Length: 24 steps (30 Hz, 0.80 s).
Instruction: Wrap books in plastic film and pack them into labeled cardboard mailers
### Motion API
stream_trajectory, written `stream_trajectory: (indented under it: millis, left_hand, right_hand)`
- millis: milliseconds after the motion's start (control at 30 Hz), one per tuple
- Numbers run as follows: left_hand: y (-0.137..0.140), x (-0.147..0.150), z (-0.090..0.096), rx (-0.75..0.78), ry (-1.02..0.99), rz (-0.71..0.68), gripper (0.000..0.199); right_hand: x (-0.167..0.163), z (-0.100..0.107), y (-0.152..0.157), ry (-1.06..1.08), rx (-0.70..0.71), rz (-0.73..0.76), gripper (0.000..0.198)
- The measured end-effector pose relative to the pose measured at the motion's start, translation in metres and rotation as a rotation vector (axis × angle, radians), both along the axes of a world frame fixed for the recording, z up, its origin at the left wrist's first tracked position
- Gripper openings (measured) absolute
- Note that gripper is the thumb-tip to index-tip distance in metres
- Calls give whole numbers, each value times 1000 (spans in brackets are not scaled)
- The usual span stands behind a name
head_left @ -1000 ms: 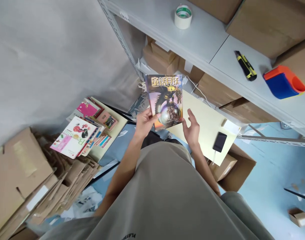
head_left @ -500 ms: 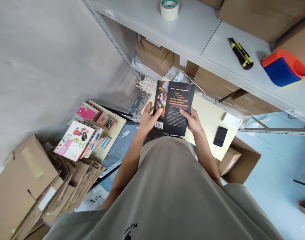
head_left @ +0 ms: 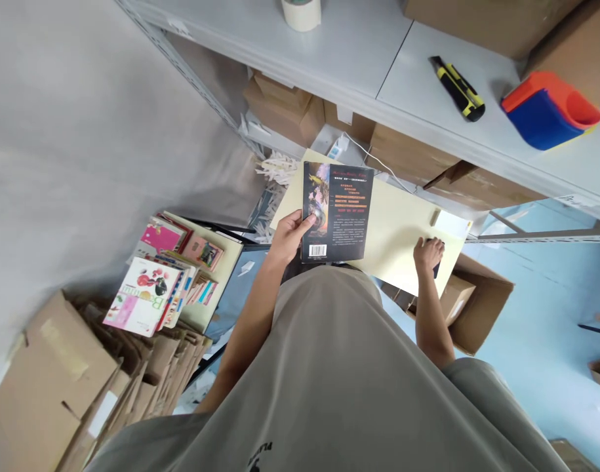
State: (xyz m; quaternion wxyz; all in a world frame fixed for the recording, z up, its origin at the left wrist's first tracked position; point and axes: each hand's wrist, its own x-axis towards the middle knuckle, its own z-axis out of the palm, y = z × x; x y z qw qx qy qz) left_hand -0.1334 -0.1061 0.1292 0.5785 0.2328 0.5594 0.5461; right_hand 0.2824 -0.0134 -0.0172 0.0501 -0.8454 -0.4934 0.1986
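The hands are well apart. Left of the frame's centre, the left hand (head_left: 288, 237) is clamped on the lower left edge of a book (head_left: 346, 223), its thumb pressed flat on the cover. The book is in the middle of the frame, back cover facing up — dark, with a colourful picture strip down its left side, orange and white print, and a barcode at lower left. It is held above a pale yellow table (head_left: 393, 223).

Right of centre, the right hand (head_left: 429, 253) lies over a black phone (head_left: 437, 268) on that table, covering most of it; whether the fingers grip the phone I cannot tell. A small white box (head_left: 451, 223) sits near the hand, just above it in the frame.

Across the top runs a grey shelf (head_left: 349, 59) with a roll of tape (head_left: 302, 16), a black-and-yellow cutter (head_left: 458, 88) and an orange-and-blue object (head_left: 545, 111). At left, a pile of books (head_left: 147, 295) rests on another pale surface (head_left: 231, 252) — flattened cardboard (head_left: 39, 380) fills the lower left corner.
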Motion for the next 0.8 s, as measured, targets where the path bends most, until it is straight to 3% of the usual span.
stream_trajectory:
  millis: [133,233,367,467,567,633,733,800]
  left_hand:
    - [8,6,3,8,-19,-19,67]
    - [15,13,5,7,-57,-49,69]
    - [24,19,5,6,-78,-88,71]
    - [29,24,6,45,-22,-64,67]
    - [27,35,14,109,103,-15,61]
    - [20,47,21,137,220,-7,57]
    - [8,58,26,171,353,-78,61]
    - [2,52,25,197,405,-132,70]
  right_hand:
    - [16,-14,-18,13,-68,-39,64]
    - [-1,-5,-17,61,46,-6,64]
    - [-50,45,-14,316,526,210,66]
    - [-102,100,-25,580,685,321,59]
    - [-157,142,-46,839,587,433,56]
    - [-186,156,-57,954,465,472,67]
    - [-209,159,-57,1043,365,447,92]
    - [-211,154,-43,1123,370,417,88]
